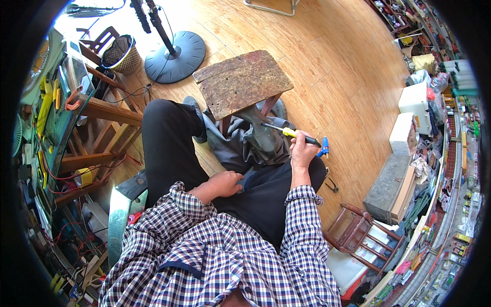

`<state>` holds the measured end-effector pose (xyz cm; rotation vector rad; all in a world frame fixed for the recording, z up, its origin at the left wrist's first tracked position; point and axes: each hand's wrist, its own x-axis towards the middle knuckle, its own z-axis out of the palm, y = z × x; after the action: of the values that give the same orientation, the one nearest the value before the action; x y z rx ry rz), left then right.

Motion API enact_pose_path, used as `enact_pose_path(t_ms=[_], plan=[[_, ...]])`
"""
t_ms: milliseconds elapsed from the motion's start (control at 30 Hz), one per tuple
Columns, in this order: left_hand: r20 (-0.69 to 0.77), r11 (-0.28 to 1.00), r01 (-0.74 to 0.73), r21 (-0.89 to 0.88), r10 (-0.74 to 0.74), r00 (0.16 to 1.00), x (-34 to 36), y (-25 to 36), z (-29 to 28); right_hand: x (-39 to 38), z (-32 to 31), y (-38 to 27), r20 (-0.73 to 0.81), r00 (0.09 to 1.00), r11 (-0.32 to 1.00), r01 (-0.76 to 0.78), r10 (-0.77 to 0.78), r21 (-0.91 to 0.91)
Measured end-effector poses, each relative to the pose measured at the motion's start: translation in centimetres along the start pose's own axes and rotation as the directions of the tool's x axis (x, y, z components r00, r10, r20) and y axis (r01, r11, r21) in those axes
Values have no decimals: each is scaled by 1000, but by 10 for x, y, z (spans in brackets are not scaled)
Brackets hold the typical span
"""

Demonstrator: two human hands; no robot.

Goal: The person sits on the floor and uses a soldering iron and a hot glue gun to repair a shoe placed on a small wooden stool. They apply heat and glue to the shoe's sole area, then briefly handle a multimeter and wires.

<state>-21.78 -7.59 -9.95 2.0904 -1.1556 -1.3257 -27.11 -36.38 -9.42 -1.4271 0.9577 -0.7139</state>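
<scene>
My right hand [302, 154] grips a long tool [288, 132] with a yellow-and-black handle and thin metal shaft, its far end against an olive-grey rubbery piece [253, 123]. That piece and the crumpled dark grey material [230, 151] lie below and in front of a worn wooden stool top [243, 84]. My left hand [225, 184] rests over my lap, fingers curled; what they hold, if anything, is hidden. Just right of my right hand is a blue glue-gun-like tool [324, 143], with dark pliers-like tool [333, 187] lower on the floor.
A cluttered glass-topped bench [97, 106] is at left. A black stand base [175, 59] and basket [123, 56] stand ahead. Boxes [384, 187], a small wooden chair [358, 230] and packed shelves [460, 169] line the right. Wooden floor [337, 71] surrounds the stool.
</scene>
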Motion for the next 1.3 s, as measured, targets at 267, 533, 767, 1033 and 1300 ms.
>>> enact_pose_path(t_ms=[267, 533, 767, 1033, 1300], plan=[[-19, 1000, -17, -4, 17, 1000, 0, -2, 2, 1, -4, 5, -1, 1000, 1000, 15, -15, -2], [-19, 1000, -30, 0, 30, 999, 0, -2, 3, 0, 3, 3, 80, 996, 994, -47, 39, 103], [-17, 1000, -27, 11, 27, 1000, 0, -2, 4, 7, 11, 13, 146, 987, 991, -88, 74, 97], [5, 999, -3, 32, 3, 1000, -2, 3, 0, 8, 9, 14, 133, 987, 992, -97, 86, 80], [3, 1000, 7, 28, -7, 1000, -2, 2, 1, 7, 7, 10, 116, 990, 994, -83, 74, 76]])
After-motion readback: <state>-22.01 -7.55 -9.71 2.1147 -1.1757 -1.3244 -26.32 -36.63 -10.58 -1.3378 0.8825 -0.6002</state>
